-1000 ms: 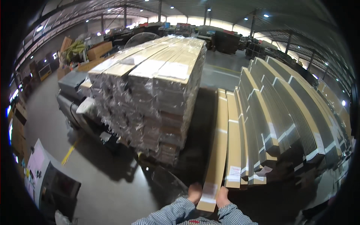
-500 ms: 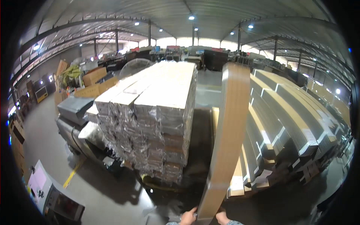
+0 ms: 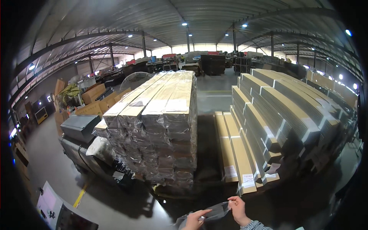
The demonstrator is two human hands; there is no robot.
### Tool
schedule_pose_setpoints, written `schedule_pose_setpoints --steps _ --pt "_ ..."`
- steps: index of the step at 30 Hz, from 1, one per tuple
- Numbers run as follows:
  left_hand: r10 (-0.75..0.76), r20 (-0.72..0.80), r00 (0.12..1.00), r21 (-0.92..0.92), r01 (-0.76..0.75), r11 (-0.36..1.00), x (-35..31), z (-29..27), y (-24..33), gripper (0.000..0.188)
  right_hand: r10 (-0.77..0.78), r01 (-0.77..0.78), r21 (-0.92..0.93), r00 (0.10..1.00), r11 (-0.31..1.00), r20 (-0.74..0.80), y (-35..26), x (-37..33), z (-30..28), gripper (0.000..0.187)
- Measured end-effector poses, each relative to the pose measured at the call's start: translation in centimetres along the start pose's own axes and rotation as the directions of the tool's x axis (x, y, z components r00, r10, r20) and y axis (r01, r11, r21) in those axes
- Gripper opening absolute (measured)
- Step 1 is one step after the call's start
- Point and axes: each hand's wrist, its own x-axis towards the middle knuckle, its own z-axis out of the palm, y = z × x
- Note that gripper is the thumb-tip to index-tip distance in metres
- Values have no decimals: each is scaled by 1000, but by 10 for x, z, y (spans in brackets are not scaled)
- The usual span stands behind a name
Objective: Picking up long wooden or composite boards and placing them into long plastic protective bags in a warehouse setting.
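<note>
A strip of clear plastic film (image 3: 219,211) stretches between my two hands at the lower edge of the view. My right hand (image 3: 238,211) pinches its upper right end between thumb and fingers. My left hand (image 3: 194,220) grips the film on the other side, thumb and forefinger pointing toward the right; part of this hand is cut off by the lower edge. Beyond my hands stands a tall stack of long, flat bundles (image 3: 153,132) wrapped in clear film. To its right lie strapped, long tan-and-grey bundles (image 3: 276,111), some carrying white labels.
A dark machine or cart (image 3: 78,126) stands left of the wrapped stack, with cardboard boxes (image 3: 94,92) and a round fan guard (image 3: 135,79) behind. At the lower left is a screen-like panel (image 3: 73,220) beside a pink sheet (image 3: 48,199). A dark gap separates the stacks.
The long tan bundle that stood upright between my hands is no longer in front of me. My hands now hold clear film, and the right hand has risen.
</note>
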Motion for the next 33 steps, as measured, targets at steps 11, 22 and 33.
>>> schedule_pose_setpoints --steps 11,22,33 --pt "-488 456 745 -750 616 240 58 -70 90 16 59 252 -447 817 858 574 133 -37 -18 101" --pt "-578 191 793 -850 428 307 128 -82 54 53 149 -104 -339 983 935 108 195 58 23 78" --pt "-843 8 537 -640 651 408 158 -57 -29 27 -439 349 -366 876 863 -200 159 509 121 65"
